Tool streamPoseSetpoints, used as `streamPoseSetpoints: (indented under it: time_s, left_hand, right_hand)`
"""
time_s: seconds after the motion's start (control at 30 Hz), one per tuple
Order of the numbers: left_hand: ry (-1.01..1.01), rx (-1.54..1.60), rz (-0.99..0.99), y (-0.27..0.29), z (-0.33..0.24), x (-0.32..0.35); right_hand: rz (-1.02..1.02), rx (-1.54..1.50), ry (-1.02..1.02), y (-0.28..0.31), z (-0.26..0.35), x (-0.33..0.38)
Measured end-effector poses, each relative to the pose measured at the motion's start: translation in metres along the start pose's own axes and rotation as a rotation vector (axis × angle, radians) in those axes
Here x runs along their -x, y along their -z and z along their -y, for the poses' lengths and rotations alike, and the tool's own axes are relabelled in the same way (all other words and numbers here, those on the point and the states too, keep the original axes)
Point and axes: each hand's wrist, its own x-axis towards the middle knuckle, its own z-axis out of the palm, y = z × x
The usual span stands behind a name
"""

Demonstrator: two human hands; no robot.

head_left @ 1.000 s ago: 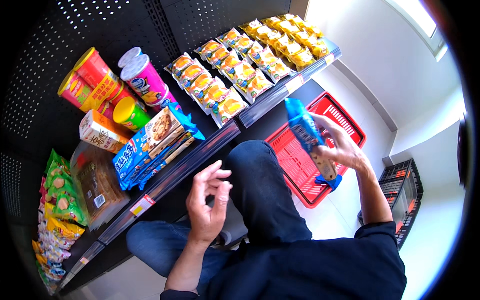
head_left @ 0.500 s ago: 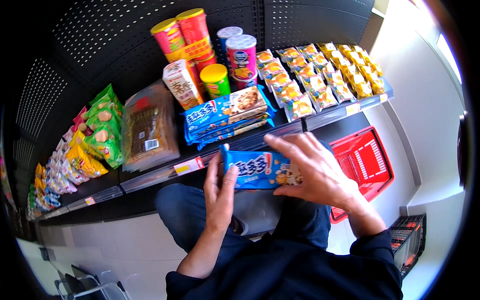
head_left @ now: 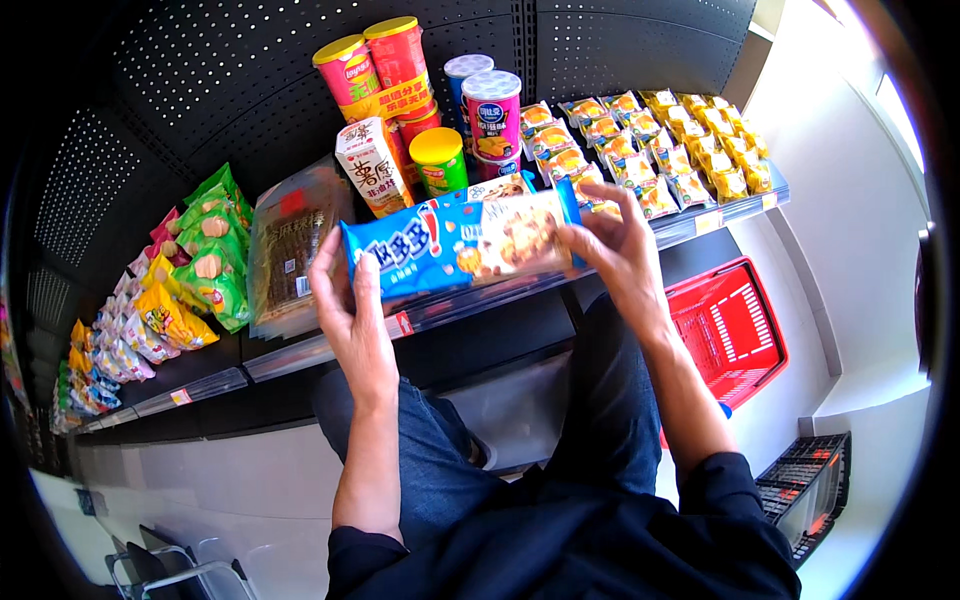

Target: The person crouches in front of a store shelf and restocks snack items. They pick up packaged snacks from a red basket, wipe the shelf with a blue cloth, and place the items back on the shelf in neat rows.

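Observation:
A long blue cookie packet (head_left: 455,248) is held level between both hands, just in front of the shelf edge (head_left: 320,350). My left hand (head_left: 352,310) grips its left end and my right hand (head_left: 615,250) grips its right end. Behind the packet, more blue cookie packets (head_left: 495,187) lie on the shelf, mostly hidden by it.
On the shelf stand tall snack tubes (head_left: 375,65), a green-lidded cup (head_left: 440,160), a brown wafer bag (head_left: 290,240), green and yellow snack bags (head_left: 205,260) at left, and rows of small yellow packets (head_left: 650,140) at right. A red basket (head_left: 730,330) and a black basket (head_left: 810,490) sit on the floor.
The packet came from my right hand over the red basket to both hands, and has risen toward the shelf. My view swung left.

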Motion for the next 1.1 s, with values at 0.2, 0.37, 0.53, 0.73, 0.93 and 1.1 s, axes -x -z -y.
streamPoseSetpoints:
  time_s: [0.2, 0.37, 0.53, 0.73, 0.93, 1.1]
  left_hand:
    - [-0.09, -0.187, -0.041, -0.005, 0.008, -0.038]
    - [-0.129, -0.284, -0.048, -0.008, 0.023, -0.044]
    - [-0.16, -0.386, -0.062, -0.01, 0.035, -0.041]
    - [-0.212, -0.656, -0.051, -0.003, 0.053, -0.042]
    - [-0.244, -0.676, -0.052, -0.006, 0.053, -0.043]
    - [-0.186, -0.7, -0.039, -0.004, 0.054, -0.044]
  right_hand:
    - [-0.04, 0.071, 0.158, -0.011, -0.007, -0.066]
    - [-0.076, 0.17, 0.182, -0.012, -0.027, -0.088]
    - [-0.076, 0.282, 0.179, -0.013, -0.044, -0.088]
    - [-0.075, 0.456, 0.165, -0.017, -0.05, -0.087]
    - [-0.087, 0.462, 0.196, -0.017, -0.048, -0.087]
    - [-0.086, 0.44, 0.185, -0.017, -0.054, -0.089]
